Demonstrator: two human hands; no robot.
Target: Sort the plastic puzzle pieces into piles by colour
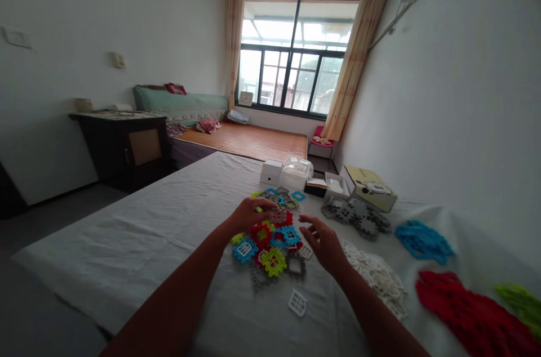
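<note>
A mixed pile of flat, notched plastic building pieces lies between my hands on the sheet. It includes a blue piece (245,250) with a white window insert, a yellow-green piece (274,262) and a red piece (261,235). My left hand (247,215) reaches over the far side of the pile, fingers stretched and apart, beside a red-and-grey piece (282,216); whether the fingertips touch it I cannot tell. Right of the pile, my right hand (322,239) hovers with thumb and fingers spread, holding nothing. A loose white window insert (298,303) lies nearer me.
Sorted heaps lie to the right: grey pieces (357,216), white inserts (374,275), blue pieces (425,241), red pieces (469,306) and yellow-green pieces (522,300). Behind the pile stand a clear plastic container (297,172), a white box (271,172) and a yellow carton (371,188).
</note>
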